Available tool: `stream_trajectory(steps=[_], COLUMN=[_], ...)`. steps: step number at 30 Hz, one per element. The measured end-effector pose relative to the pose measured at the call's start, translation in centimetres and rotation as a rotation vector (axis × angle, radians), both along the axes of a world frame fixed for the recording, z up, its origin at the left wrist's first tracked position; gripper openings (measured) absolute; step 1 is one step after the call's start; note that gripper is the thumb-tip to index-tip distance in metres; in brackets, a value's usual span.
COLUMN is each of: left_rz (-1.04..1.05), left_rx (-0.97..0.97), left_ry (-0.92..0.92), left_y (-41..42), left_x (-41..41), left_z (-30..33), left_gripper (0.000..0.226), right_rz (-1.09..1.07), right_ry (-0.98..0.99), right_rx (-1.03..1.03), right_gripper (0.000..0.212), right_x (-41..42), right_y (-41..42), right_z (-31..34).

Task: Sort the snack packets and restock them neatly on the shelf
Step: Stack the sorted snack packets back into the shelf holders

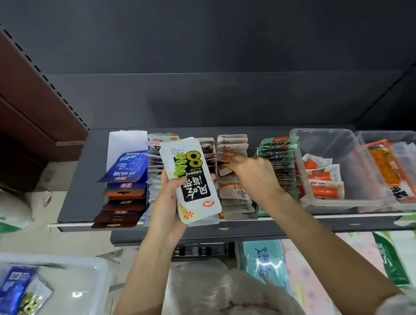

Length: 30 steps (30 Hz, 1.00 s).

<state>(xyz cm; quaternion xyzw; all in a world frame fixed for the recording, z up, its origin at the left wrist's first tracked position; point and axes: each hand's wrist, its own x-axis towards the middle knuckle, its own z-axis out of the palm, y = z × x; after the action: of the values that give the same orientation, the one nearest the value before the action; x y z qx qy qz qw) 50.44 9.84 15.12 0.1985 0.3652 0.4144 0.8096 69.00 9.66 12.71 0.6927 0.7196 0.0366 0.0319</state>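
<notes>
Spanning the view ahead of you is the dark shelf [82,203], its snack rows running front to back: blue and brown packets [124,187] at the left, orange-and-white packets [234,192] mid-shelf, green packets [277,145] beside them, then two clear bins [323,137]. Your left hand [166,207] grips a stack of white packets [191,178] just above the shelf's front edge. Your right hand [255,173] pinches an orange-and-white packet in its row.
</notes>
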Motion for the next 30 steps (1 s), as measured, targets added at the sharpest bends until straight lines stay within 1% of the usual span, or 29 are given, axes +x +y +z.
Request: stream_trajectory(steps=[2,3,4,5,6,7,8,9,10,11,13,15,17,18,20,22,24,26,28,30], left_rz=[0.013,0.023,0.034,0.050,0.073,0.104,0.132,0.153,0.163,0.170,0.179,0.168,0.149,0.148,0.173,0.214,0.291,0.368,0.362,0.327], left_rx=[-0.008,-0.003,0.010,0.026,0.044,0.062,0.081,0.100,0.111,0.113,0.106,0.100,0.077,0.072,0.097,0.143,0.168,0.174,0.167,0.160], left_ry=[0.068,0.111,0.145,0.172,0.188,0.200,0.206,0.212,0.215,0.218,0.213,0.161,0.091,0.086,0.148,0.249,0.342,0.421,0.497,0.515], left_y=[-0.2,-0.2,-0.3,-0.4,-0.5,-0.6,-0.7,-0.8,-1.0,-1.1,-1.5,-1.8,-2.2,-2.4,-2.8,-3.1,-3.4,-3.5,-3.5,-3.4], left_x=[0.0,0.0,0.1,0.3,0.5,0.7,1.0,1.3,1.7,2.0,2.4,2.5,2.2,2.0,1.0,-0.6,-2.6,-4.8,-6.8,-8.3], left_z=[-0.2,-0.4,-0.3,-0.3,-0.1,-0.1,0.0,0.0,0.1,0.2,0.4,0.4,0.3,0.3,0.1,0.2,0.0,-0.3,-0.2,-0.1], left_gripper=[0.050,0.051,0.053,0.054,0.055,0.055,0.055,0.055,0.054,0.053,0.053,0.050,0.048,0.048,0.050,0.053,0.054,0.052,0.047,0.043], right_rz=[-0.030,-0.056,-0.082,-0.113,-0.154,-0.202,-0.254,-0.305,-0.353,-0.402,-0.521,-0.635,-0.712,-0.732,-0.746,-0.736,-0.681,-0.535,-0.367,-0.228], right_ry=[0.058,0.116,0.216,0.350,0.502,0.672,0.836,0.978,1.108,1.227,1.506,1.767,1.964,2.021,2.014,1.921,1.748,1.511,1.326,1.223], right_rx=[-0.011,0.043,0.152,0.261,0.322,0.299,0.206,0.086,-0.009,-0.053,-0.076,-0.011,0.184,0.304,0.547,0.687,0.711,0.656,0.615,0.626], right_gripper=[0.032,0.026,0.021,0.021,0.029,0.040,0.049,0.053,0.053,0.047,0.033,0.023,0.016,0.015,0.018,0.021,0.018,0.014,0.011,0.014], right_x=[0.2,0.3,0.2,-0.1,-0.6,-1.2,-2.2,-3.2,-3.9,-4.3,-4.6,-4.4,-3.7,-3.2,-1.9,-0.7,0.0,0.1,-0.7,-2.1], right_y=[-0.4,-0.7,-1.2,-2.1,-3.0,-3.9,-4.8,-5.4,-5.9,-6.1,-6.4,-6.7,-7.2,-7.5,-8.1,-8.4,-8.2,-7.3,-5.6,-3.3], right_z=[0.1,0.6,0.9,1.6,2.2,2.9,3.6,3.7,3.4,2.9,2.2,2.0,2.3,2.5,2.9,3.0,2.9,2.6,3.0,3.9])
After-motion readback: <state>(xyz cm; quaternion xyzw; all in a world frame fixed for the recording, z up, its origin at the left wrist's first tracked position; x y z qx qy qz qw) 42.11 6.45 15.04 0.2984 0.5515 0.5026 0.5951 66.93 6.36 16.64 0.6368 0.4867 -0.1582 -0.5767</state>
